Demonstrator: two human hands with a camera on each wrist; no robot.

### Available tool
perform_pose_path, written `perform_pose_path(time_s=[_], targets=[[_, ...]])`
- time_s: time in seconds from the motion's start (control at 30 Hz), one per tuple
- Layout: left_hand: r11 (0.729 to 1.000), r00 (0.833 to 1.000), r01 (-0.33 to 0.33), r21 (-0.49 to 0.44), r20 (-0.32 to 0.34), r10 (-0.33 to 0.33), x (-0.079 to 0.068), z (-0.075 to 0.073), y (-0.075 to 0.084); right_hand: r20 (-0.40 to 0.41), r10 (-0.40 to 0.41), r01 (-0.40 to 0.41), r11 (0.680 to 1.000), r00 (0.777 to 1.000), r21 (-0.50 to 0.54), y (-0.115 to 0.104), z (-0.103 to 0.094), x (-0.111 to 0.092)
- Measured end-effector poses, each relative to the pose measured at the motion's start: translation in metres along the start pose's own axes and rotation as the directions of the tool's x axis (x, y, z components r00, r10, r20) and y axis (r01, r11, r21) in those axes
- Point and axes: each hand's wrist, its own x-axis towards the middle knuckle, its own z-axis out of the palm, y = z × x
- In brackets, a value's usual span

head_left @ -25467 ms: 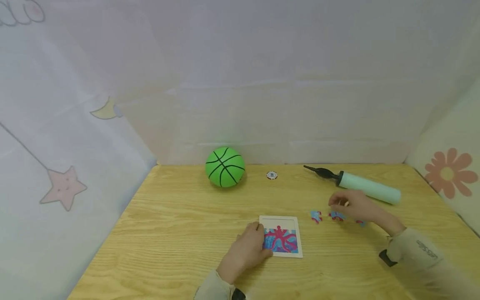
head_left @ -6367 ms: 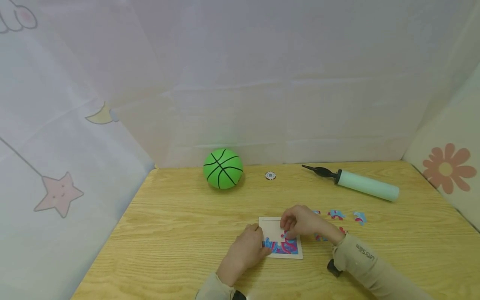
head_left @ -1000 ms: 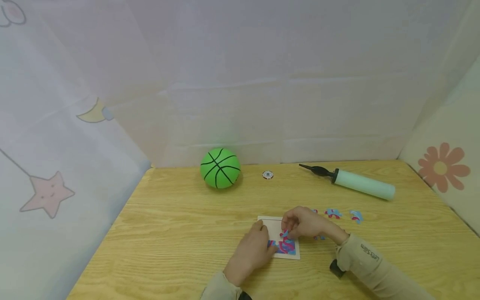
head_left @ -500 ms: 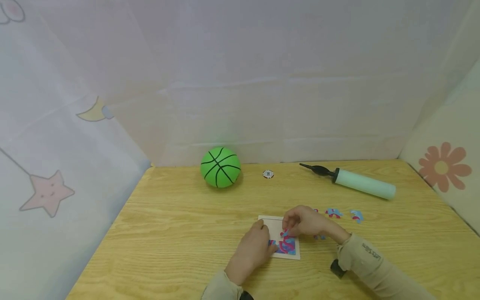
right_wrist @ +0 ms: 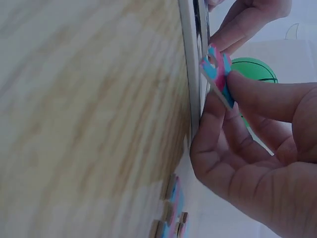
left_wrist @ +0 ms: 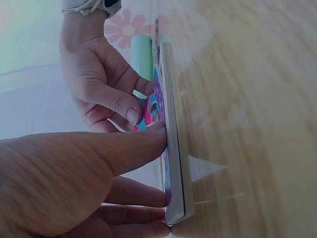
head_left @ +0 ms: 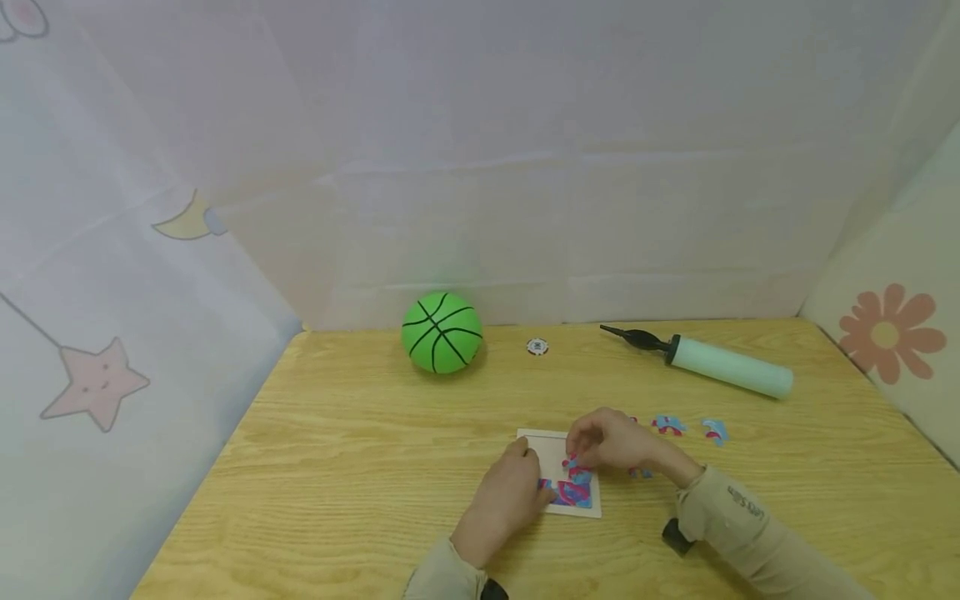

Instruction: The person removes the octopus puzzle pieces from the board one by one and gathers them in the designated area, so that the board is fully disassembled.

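A square white puzzle tray lies on the table, with blue, purple and pink pieces along its lower part and bare board above. My left hand rests on its left side, thumb pressing on the pieces and extended fingertips at the border, as the left wrist view shows. Over the tray's right side, my right hand pinches a pink-and-blue puzzle piece between thumb and fingers. That piece is tilted in the right wrist view. Other loose puzzle pieces lie beyond and beneath the right hand, partly hidden by it.
At the back of the table sit a green ball with black lines, a poker chip and a pale green hand pump with a black nozzle. Cloth walls stand behind and at both sides.
Since the oldest frame, several pieces have left the tray's upper part for the table, and the right hand has come over to the tray. Over the last second, both hands stay nearly still.
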Motion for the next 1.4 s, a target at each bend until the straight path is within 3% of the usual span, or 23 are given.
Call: perform_pose_path(time_s=[0.27, 0.53, 0.87, 1.13, 1.4], targets=[[1.000, 1.000, -0.005, 0.004, 0.002, 0.005, 0.001, -0.001, 0.002, -0.013, 0.017, -0.018, 0.999, 1.000, -0.029, -0.002, -0.003, -0.001], [1.000, 1.000, -0.010, 0.006, 0.007, 0.010, 0.001, -0.002, 0.002, -0.041, 0.058, -0.056, 0.997, 0.997, 0.051, -0.001, -0.015, -0.009], [0.999, 0.999, -0.040, 0.031, 0.001, 0.040, -0.002, -0.001, -0.001, -0.038, 0.037, -0.036, 0.999, 0.999, 0.022, 0.013, -0.044, -0.036], [0.998, 0.998, -0.058, 0.039, -0.013, 0.059, -0.004, -0.001, -0.002, -0.059, 0.068, -0.068, 0.998, 0.996, 0.008, 0.019, -0.066, -0.062], [0.997, 0.997, -0.072, 0.032, -0.023, 0.072, -0.004, -0.001, -0.002, -0.016, 0.088, -0.088, 0.996, 0.996, 0.003, 0.036, -0.090, -0.091]])
